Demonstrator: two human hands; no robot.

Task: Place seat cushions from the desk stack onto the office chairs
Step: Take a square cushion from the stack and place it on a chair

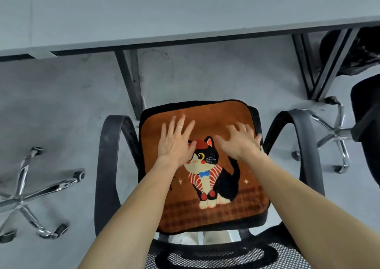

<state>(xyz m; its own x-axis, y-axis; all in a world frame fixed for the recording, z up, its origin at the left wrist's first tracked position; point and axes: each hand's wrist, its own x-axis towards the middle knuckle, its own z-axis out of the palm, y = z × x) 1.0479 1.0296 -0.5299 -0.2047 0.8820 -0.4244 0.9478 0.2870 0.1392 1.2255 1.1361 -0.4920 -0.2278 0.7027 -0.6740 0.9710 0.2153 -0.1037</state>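
the left hand point(176, 143) lies flat with fingers spread, palm down on the far half of the cushion point(205, 166), gripping nothing; a ring shows on one finger. the right hand point(239, 140) is also open and splayed, pressing the cushion near its far right corner, its outer fingers close to the edge by the right armrest point(306, 145). both look like they are smoothing or settling the cushion, not holding it.

the cushion is an orange-brown pad printed with a cat in a red hat and blue bow tie. it rests on the seat of the office chair point(111, 166), between the two black armrests, and covers nearly all of the seat; a black rim of seat shows along the far edge and the near right. it sits slightly turned, its near left corner reaching the seat's edge.

beyond the chair stands the grey desk point(164, 22) on dark legs. chrome chair bases point(30, 196) stand to the left and right on the grey floor. no cushion stack is in view.

what could go wrong: the pad looks soft and loose on the seat, so a sideways push from the palms could skew it further or slide a corner off. the chair probably rolls, so a hard forward press might send it toward the desk.
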